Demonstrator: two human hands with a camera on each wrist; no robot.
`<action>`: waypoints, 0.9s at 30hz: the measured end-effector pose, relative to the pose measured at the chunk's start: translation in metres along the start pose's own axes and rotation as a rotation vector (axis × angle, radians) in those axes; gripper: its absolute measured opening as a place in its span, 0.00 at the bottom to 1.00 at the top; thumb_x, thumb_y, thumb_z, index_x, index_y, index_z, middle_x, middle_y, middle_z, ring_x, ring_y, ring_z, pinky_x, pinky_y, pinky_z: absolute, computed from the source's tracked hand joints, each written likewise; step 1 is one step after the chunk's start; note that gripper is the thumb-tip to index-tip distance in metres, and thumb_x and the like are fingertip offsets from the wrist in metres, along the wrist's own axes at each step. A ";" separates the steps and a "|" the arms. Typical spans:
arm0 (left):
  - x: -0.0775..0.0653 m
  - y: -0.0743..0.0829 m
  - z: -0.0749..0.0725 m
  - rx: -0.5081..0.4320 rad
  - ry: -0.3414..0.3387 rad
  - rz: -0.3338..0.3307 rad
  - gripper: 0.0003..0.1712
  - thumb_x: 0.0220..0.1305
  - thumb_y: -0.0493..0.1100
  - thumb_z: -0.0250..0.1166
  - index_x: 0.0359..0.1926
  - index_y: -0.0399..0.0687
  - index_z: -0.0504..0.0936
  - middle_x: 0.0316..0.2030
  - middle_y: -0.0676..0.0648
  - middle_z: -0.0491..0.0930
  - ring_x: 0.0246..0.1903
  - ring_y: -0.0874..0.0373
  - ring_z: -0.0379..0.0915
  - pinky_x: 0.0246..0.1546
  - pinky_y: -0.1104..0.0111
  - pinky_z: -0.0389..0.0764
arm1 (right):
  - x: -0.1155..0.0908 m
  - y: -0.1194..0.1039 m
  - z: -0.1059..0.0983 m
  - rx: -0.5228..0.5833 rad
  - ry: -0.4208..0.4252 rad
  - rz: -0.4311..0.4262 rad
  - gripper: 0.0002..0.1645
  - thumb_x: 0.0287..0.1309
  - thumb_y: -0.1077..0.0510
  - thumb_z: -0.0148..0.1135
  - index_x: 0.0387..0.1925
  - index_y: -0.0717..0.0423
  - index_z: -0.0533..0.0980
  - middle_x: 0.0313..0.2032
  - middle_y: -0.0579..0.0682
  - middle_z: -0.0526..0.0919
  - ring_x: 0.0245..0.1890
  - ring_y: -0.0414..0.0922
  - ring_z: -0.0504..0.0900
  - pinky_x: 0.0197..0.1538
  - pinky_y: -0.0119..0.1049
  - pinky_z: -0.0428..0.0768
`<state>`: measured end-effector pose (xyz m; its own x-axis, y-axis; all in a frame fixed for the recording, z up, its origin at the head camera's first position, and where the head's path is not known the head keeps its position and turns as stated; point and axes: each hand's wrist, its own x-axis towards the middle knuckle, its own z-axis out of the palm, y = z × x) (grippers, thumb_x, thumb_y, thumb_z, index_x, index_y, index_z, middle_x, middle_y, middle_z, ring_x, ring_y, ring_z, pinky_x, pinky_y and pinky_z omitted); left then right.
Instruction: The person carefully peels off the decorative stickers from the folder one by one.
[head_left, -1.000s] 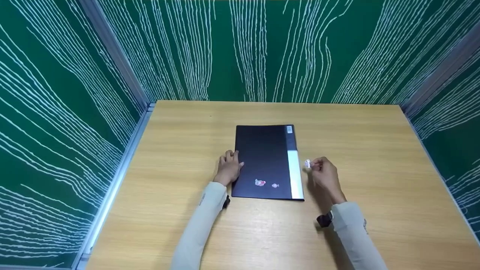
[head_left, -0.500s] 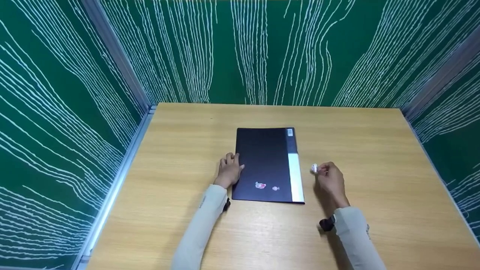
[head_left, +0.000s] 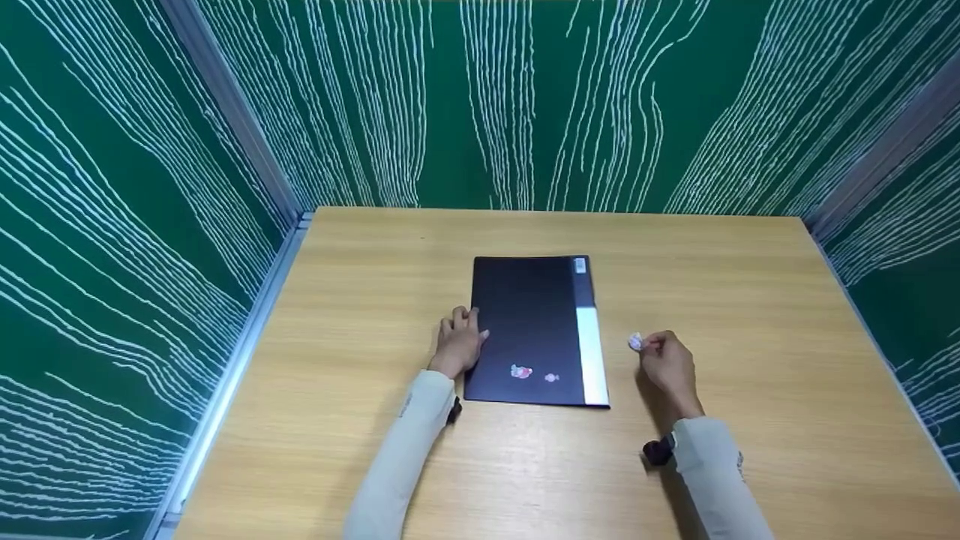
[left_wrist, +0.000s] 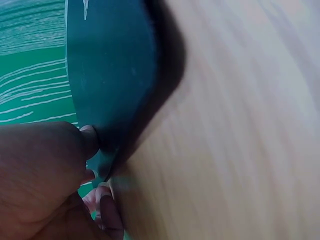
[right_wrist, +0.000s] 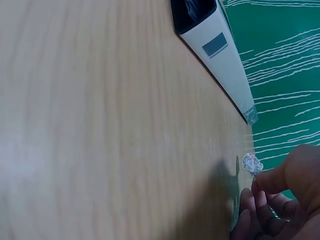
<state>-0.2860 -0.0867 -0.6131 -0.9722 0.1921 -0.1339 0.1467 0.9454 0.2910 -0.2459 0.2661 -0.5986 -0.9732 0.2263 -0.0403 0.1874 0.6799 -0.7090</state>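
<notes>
A black file folder (head_left: 525,322) with a white spine strip lies on the wooden table. Two small stickers, a red-and-white one (head_left: 520,371) and a smaller pinkish one (head_left: 552,378), are on its lower cover. My left hand (head_left: 457,346) rests at the folder's left edge, thumb over the cover and fingers along the edge. To the right of the folder, my right hand (head_left: 670,367) pinches a small pale sticker (head_left: 635,342) between thumb and finger, raised over the table. Up close in the right wrist view, that sticker (right_wrist: 252,163) shows a multicoloured pattern.
The wooden table (head_left: 360,285) reaches back to a green wall (head_left: 442,97) with white wavy lines. Similar green panels stand at both sides, with metal posts at the corners. A barcode label (head_left: 580,265) is at the folder's top right corner.
My right hand has moved a little right and toward me, away from the folder, still pinching the sticker. My left hand has stayed at the folder's edge. The head view has tilted slightly.
</notes>
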 end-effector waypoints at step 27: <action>-0.006 0.006 -0.006 -0.082 -0.004 -0.038 0.32 0.79 0.49 0.45 0.75 0.37 0.54 0.70 0.33 0.52 0.66 0.36 0.52 0.66 0.50 0.58 | 0.002 0.003 -0.007 -0.120 -0.048 0.004 0.19 0.59 0.60 0.44 0.39 0.64 0.79 0.40 0.63 0.85 0.40 0.57 0.82 0.44 0.51 0.78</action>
<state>-0.2799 -0.0836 -0.6047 -0.9760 0.1575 -0.1505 0.0939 0.9275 0.3619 -0.2466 0.2732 -0.5957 -0.9771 0.1977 -0.0790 0.2035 0.7583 -0.6194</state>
